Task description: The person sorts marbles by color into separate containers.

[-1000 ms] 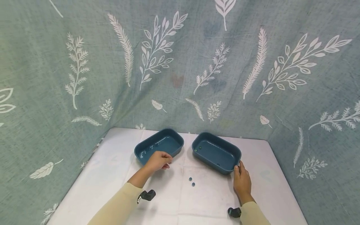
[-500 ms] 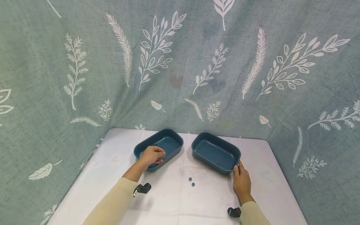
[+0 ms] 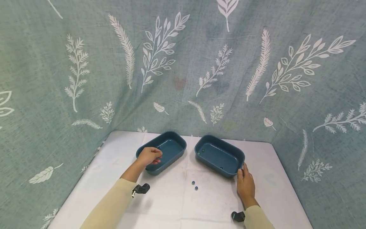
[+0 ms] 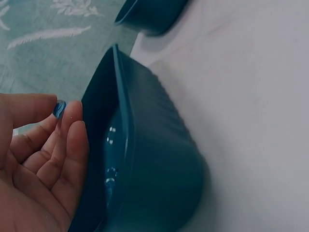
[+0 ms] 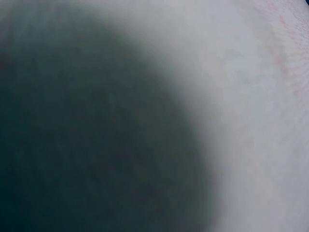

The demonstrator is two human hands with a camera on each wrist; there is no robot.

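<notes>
My left hand [image 3: 148, 156] pinches a blue glass marble [image 4: 59, 109] between thumb and fingertip, above the left blue tray [image 3: 175, 150]. Inside that tray, marbles [image 4: 111, 135] glint in the left wrist view; in the head view my hand hides some of them. On the right, my right hand [image 3: 246, 184] holds the near right corner of the second blue tray [image 3: 218, 156], thumb on its near side and fingers at its end. A few small marbles [image 3: 203, 150] lie in this tray. The right wrist view is a dark blur.
Two loose marbles [image 3: 196, 188] lie on the white tabletop [image 3: 211, 203], in front of the gap between the trays. A leaf-patterned green cloth [image 3: 177, 79] hangs behind and at both sides of the table.
My left hand has moved left, from the near right side of the left tray to over its near left part, still pinching. My right hand has stayed at its tray's corner.
</notes>
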